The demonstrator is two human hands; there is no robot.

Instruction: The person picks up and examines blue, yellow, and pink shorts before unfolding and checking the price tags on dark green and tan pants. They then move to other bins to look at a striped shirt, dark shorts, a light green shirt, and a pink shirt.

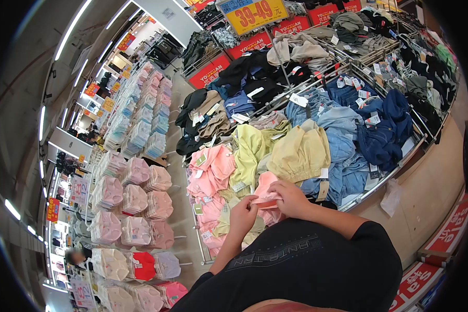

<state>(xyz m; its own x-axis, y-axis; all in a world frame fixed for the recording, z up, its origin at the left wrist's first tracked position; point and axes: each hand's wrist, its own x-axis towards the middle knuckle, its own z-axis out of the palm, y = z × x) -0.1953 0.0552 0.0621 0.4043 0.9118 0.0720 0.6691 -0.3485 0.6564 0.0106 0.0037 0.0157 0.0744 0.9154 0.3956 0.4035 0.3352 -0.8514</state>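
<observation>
A pink garment [265,183] is held up between both hands, over the near edge of a bin of clothes. My left hand [243,214] pinches its left edge with the fingers closed. On its right side my right hand [292,198] grips the cloth, fingers bent round it. Just beyond the hands lie yellow-green trousers [300,152] with a gathered waistband. More pink clothes [211,169] are heaped to the left, and light blue denim [338,135] is piled to the right.
Racks of hanging pastel underwear [136,200] stand on the left. A metal rail [387,174] edges the bin at right. Dark blue jeans [385,125], black clothes [255,78] and a yellow price sign [252,15] are farther off. A person [78,255] is at the far left.
</observation>
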